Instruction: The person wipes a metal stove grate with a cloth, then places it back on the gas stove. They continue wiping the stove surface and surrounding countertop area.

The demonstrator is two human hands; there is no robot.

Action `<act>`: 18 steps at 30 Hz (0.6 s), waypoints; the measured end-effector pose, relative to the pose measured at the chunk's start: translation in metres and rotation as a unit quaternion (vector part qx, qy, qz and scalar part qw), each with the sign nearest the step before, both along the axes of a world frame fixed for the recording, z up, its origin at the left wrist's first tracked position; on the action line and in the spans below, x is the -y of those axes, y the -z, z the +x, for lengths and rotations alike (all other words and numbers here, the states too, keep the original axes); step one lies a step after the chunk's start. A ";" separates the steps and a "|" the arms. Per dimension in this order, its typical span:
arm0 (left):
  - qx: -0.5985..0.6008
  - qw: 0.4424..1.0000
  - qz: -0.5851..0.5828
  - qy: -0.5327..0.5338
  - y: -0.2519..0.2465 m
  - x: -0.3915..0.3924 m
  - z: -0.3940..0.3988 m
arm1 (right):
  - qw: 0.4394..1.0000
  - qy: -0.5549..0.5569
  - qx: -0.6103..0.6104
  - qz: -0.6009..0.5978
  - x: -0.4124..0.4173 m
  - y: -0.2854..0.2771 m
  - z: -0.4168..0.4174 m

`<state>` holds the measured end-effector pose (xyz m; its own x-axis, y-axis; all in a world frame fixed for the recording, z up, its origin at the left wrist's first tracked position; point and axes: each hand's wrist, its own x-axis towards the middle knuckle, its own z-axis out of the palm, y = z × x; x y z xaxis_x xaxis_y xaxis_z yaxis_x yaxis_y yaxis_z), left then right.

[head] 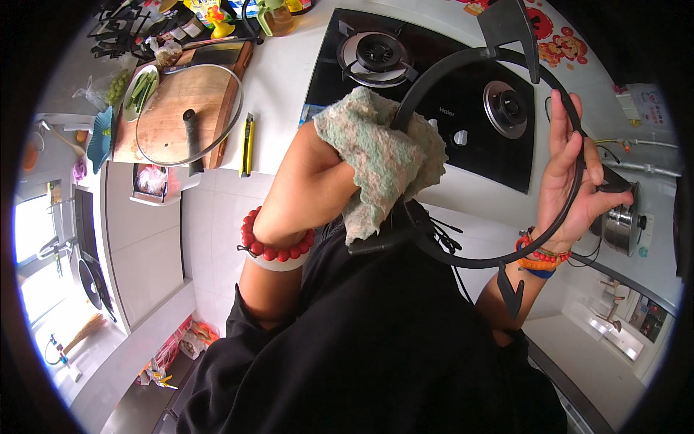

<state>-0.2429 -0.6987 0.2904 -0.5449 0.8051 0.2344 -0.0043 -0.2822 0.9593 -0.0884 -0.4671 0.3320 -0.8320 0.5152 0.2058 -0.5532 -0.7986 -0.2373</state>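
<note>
Above the front of the hob I hold up a black metal pan support ring (pixel 426 81) with several angled prongs. My left hand (pixel 303 179) is closed on a crumpled, worn green and beige cloth (pixel 379 157), which wraps the ring's left side. Behind the ring's right side is my right hand (pixel 569 173), its fingers and thumb bracing the rim and a prong. Beyond lies a black glass gas hob (pixel 504 173). Its left burner (pixel 378 52) carries a pan support; the right burner (pixel 508 107) is bare.
Left on the counter, a glass lid with a black handle (pixel 191 130) rests on a wooden cutting board (pixel 126 142). A cleaver (pixel 217 54) lies behind it, a yellow utility knife (pixel 247 146) beside it. An oil jug (pixel 275 21) stands behind. A steel pot (pixel 621 225) is far right.
</note>
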 end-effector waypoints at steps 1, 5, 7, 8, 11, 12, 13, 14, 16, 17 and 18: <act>-0.001 1.000 -0.005 -0.009 0.000 -0.001 -0.002 | 1.000 -0.010 -0.003 0.001 0.000 0.000 -0.001; 0.016 0.999 -0.033 -0.038 -0.010 -0.009 -0.011 | 0.998 -0.037 0.040 0.024 0.011 0.001 -0.003; 0.008 0.999 0.008 -0.047 -0.012 -0.015 -0.016 | 0.994 -0.062 0.053 0.074 0.019 0.009 -0.009; 0.019 0.998 -0.003 -0.053 -0.015 -0.016 -0.017 | 0.993 -0.077 0.041 0.078 0.020 0.014 -0.012; 0.035 0.998 -0.027 -0.034 -0.018 -0.022 -0.020 | 0.993 -0.055 0.066 0.086 0.017 0.017 -0.014; 0.023 0.999 -0.031 -0.015 -0.017 -0.024 -0.021 | 0.992 -0.038 0.082 0.087 0.014 0.016 -0.013; 0.011 0.999 -0.034 0.003 -0.016 -0.025 -0.022 | 0.992 -0.016 0.085 0.097 0.012 0.016 -0.011; 0.028 0.999 -0.035 0.021 -0.016 -0.023 -0.019 | 0.990 0.007 0.088 0.106 0.010 0.016 -0.009; 0.048 0.998 -0.034 0.011 -0.015 -0.021 -0.012 | 0.994 0.021 0.070 0.082 0.009 0.016 -0.009; 0.057 0.998 -0.033 0.007 -0.014 -0.020 -0.009 | 0.995 0.028 0.060 0.071 0.008 0.016 -0.010; 0.109 0.993 -0.017 0.033 -0.011 -0.019 -0.009 | 0.997 0.034 0.053 0.050 0.007 0.015 -0.010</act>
<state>-0.2520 -0.6794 0.3016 -0.5264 0.8456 0.0890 -0.2310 -0.2429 0.9422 -0.0980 -0.4740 0.3167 -0.8156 0.5524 0.1721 -0.5728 -0.7292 -0.3744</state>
